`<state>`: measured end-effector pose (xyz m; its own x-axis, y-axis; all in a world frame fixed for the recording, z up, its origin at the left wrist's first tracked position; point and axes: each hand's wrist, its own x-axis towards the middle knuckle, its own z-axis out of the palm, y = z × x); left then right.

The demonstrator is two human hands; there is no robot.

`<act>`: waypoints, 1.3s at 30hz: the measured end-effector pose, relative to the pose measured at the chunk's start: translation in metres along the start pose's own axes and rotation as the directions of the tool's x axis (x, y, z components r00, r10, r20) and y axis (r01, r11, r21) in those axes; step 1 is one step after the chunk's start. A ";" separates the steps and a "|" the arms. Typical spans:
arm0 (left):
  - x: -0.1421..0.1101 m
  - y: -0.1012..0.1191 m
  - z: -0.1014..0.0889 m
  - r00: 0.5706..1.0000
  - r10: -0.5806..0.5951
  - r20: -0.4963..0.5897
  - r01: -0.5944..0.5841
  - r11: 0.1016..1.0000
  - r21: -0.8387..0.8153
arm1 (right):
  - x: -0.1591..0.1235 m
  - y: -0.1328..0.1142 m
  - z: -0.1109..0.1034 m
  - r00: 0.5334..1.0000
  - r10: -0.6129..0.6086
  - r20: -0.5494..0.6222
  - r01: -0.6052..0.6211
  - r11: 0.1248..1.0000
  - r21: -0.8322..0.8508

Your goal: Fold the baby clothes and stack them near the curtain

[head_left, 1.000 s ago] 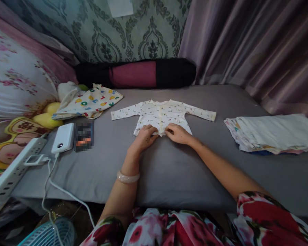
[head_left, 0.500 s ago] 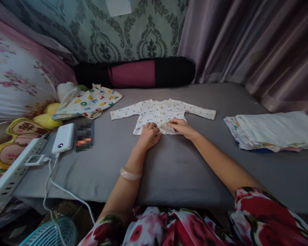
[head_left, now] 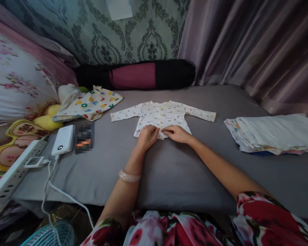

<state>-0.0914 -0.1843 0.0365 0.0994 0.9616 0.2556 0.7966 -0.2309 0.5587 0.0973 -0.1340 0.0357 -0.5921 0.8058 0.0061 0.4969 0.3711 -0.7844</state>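
A small white baby shirt with a fine print lies face up on the grey bed sheet, both sleeves stretched out sideways. My left hand is closed on the lower front of the shirt, left of the front opening, with its fingers curled at the hem. My right hand pinches the cloth beside the opening, its fingertips close to those of the left hand. What exactly lies between the fingertips is too small to make out. A pale bangle circles my left wrist.
Folded clothes are stacked at the right. At the left lie a letter-print cloth, a white power bank, a blurred-out dark item and a power strip with white cables. A long black and maroon bag lies along the wall.
My right hand has moved slightly left and down to the front opening, bringing its fingertips near my left hand. The lifted bit of cloth at the opening now lies lower.
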 end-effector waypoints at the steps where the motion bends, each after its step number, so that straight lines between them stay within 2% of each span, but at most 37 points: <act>1: 0.001 -0.004 0.002 0.999 -0.002 -0.040 0.002 1.000 -0.002 | -0.001 -0.003 0.001 0.999 -0.033 0.010 0.034 0.995 -0.096; 3: 0.002 -0.011 0.006 0.996 0.024 -0.085 -0.023 1.000 0.004 | -0.003 -0.007 0.001 0.993 -0.083 0.085 0.099 0.976 -0.196; 6: 0.002 -0.014 0.013 0.993 0.102 -0.053 -0.100 0.994 0.047 | 0.002 -0.008 -0.006 0.972 -0.084 0.219 0.118 0.982 -0.146; 7: 0.002 -0.013 0.015 0.993 0.113 -0.022 -0.112 0.991 0.071 | 0.006 -0.006 -0.010 0.978 -0.061 0.201 0.091 0.986 -0.143; 9: 0.001 -0.009 0.019 0.994 0.095 0.053 -0.101 0.987 0.128 | 0.017 0.000 -0.016 1.000 -0.011 0.028 0.017 0.976 -0.215; 11: 0.000 -0.005 0.021 0.991 0.044 0.125 -0.066 0.981 0.180 | 0.029 0.007 -0.019 0.988 -0.013 -0.157 -0.042 0.939 -0.341; 12: -0.001 -0.003 0.022 0.988 0.023 0.153 -0.054 0.979 0.199 | 0.036 0.011 -0.019 0.980 -0.017 -0.199 -0.066 0.913 -0.402; 15: -0.002 0.000 0.023 0.979 -0.005 0.202 -0.042 0.972 0.231 | 0.058 0.021 -0.015 0.981 0.059 -0.182 -0.149 0.834 -0.531; 18: -0.002 -0.001 0.024 0.978 -0.004 0.210 -0.052 0.964 0.261 | 0.081 0.027 -0.010 0.969 0.174 -0.174 -0.244 0.775 -0.583; 25: -0.004 -0.001 0.026 0.979 0.017 0.205 -0.083 0.944 0.319 | 0.129 0.045 -0.021 0.925 0.263 -0.274 -0.375 0.750 -0.545; 30: -0.004 0.000 0.027 0.977 0.010 0.214 -0.078 0.946 0.314 | 0.138 0.053 -0.022 0.906 0.267 -0.327 -0.410 0.740 -0.533; 34: -0.003 -0.002 0.027 0.985 0.011 0.173 -0.059 0.958 0.279 | 0.139 0.052 -0.024 0.906 0.281 -0.317 -0.413 0.751 -0.515; 37: -0.002 -0.004 0.025 0.984 0.012 0.179 -0.059 0.963 0.262 | 0.135 0.048 -0.031 0.922 0.285 -0.263 -0.381 0.793 -0.476; 39: -0.002 -0.003 0.023 0.980 0.004 0.197 -0.060 0.959 0.276 | 0.127 0.046 -0.036 0.940 0.232 -0.251 -0.325 0.832 -0.450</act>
<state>-0.0805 -0.1816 0.0157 0.2183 0.9710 0.0979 0.9227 -0.2380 0.3031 0.0680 0.0020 0.0227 -0.2821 0.9592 -0.0202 0.8912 0.2543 -0.3755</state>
